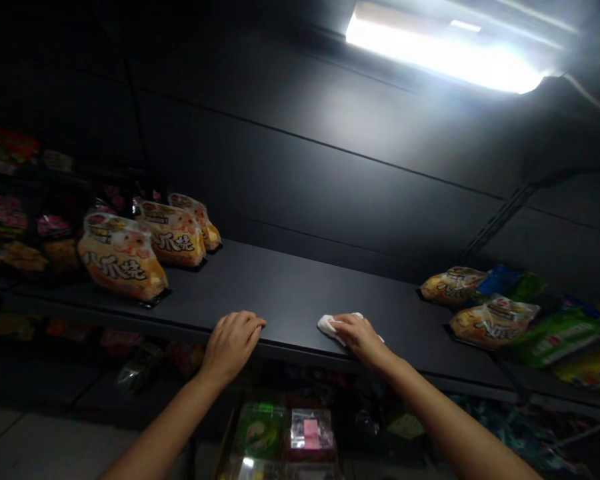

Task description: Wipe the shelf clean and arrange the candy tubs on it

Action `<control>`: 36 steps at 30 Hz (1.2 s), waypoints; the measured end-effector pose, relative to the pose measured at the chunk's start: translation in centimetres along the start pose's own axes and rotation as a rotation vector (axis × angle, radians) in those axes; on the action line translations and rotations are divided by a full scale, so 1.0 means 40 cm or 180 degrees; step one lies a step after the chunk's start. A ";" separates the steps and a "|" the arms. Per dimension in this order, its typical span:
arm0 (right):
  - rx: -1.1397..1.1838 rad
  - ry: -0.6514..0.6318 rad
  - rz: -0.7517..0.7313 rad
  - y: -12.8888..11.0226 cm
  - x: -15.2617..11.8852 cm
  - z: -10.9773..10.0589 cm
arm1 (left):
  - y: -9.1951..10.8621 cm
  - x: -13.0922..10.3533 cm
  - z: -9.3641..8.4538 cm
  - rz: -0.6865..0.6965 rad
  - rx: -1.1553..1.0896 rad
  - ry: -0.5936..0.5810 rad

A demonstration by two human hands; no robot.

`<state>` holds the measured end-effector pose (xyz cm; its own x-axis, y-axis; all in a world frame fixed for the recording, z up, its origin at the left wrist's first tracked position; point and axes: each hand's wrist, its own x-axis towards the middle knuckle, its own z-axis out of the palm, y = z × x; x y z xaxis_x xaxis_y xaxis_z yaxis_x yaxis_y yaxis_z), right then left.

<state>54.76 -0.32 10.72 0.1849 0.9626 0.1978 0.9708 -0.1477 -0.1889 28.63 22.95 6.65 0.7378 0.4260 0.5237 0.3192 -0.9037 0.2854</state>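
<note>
My right hand (361, 337) presses a crumpled white cloth (326, 325) onto the dark shelf (300, 283), close to its front edge. Its fingers lie over the cloth, and part of the cloth is hidden under them. To the left, my left hand (234, 340) rests on the front edge of the same shelf, fingers loosely bent on top and holding nothing. Yellow snack bags stand left of my left hand, the nearest being a front bag (123, 259). Right of my right hand, another yellow snack bag (494, 321) leans on the shelf.
A bright lamp (440, 50) hangs at the upper right before the dark back panel (300, 173). Green snack bags (563, 337) lie at the far right. Below the shelf are clear-topped packages (311, 430) and a lower row of dimly lit goods.
</note>
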 end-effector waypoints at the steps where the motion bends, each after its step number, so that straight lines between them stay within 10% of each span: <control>1: -0.0065 0.0052 0.0036 0.028 0.029 0.006 | 0.001 -0.016 0.002 0.0027 -0.0056 0.0075; 11: -0.0770 0.0183 0.1150 0.245 0.354 0.046 | -0.022 -0.051 0.039 0.0209 0.0122 0.0427; 18: -0.0791 0.0243 0.1492 0.282 0.477 0.070 | -0.033 -0.054 0.051 0.0373 0.0245 0.0599; 36: 0.0205 0.0096 -0.0338 -0.137 0.052 0.039 | -0.032 -0.028 -0.076 0.0372 -0.0399 -0.0215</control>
<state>49.58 2.85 10.67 0.0871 0.9647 0.2487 0.9736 -0.0295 -0.2264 25.58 23.76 8.13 0.8051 0.3106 0.5054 0.1553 -0.9326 0.3258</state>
